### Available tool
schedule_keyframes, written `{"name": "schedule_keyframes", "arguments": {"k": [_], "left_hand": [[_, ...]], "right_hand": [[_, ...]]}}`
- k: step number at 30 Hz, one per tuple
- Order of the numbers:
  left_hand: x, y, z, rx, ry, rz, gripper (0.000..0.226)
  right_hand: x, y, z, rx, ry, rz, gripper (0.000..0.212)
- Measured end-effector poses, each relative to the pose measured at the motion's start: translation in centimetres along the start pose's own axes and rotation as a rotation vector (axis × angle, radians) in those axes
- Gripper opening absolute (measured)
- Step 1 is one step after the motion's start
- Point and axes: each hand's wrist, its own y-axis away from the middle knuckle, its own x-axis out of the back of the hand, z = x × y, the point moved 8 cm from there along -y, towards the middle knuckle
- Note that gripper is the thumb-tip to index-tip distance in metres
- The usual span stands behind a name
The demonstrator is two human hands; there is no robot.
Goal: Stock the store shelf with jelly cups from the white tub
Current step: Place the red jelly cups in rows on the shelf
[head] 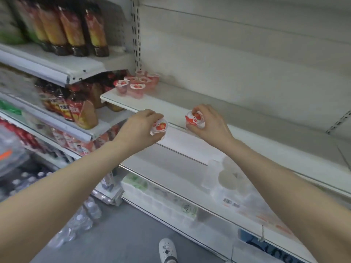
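My left hand (139, 128) grips a jelly cup (160, 127) with a red-and-white strawberry lid, just in front of the white shelf's (190, 107) front edge. My right hand (208, 120) holds a second jelly cup (194, 118) right at that edge. Both cups are tilted, lids facing me. At the shelf's far left end stands a cluster of several jelly cups (137, 83). The white tub is not in view.
Dark juice bottles (76, 25) fill the upper left shelf, and more bottles (76, 109) stand on the shelf below it. A lower shelf (190, 173) carries pale plastic packs (228, 179). Water bottles (81, 219) lie on the grey floor, near a white shoe (168, 250).
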Motion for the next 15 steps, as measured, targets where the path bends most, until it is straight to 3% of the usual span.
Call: {"name": "schedule_keyframes", "arguments": {"k": [15], "left_hand": [[-2.9, -11.0, -8.0, 0.153, -0.096, -0.061, 0.049]], "right_hand": [[-9.9, -17.5, 5.6, -0.107, -0.093, -0.237, 0.036]]}}
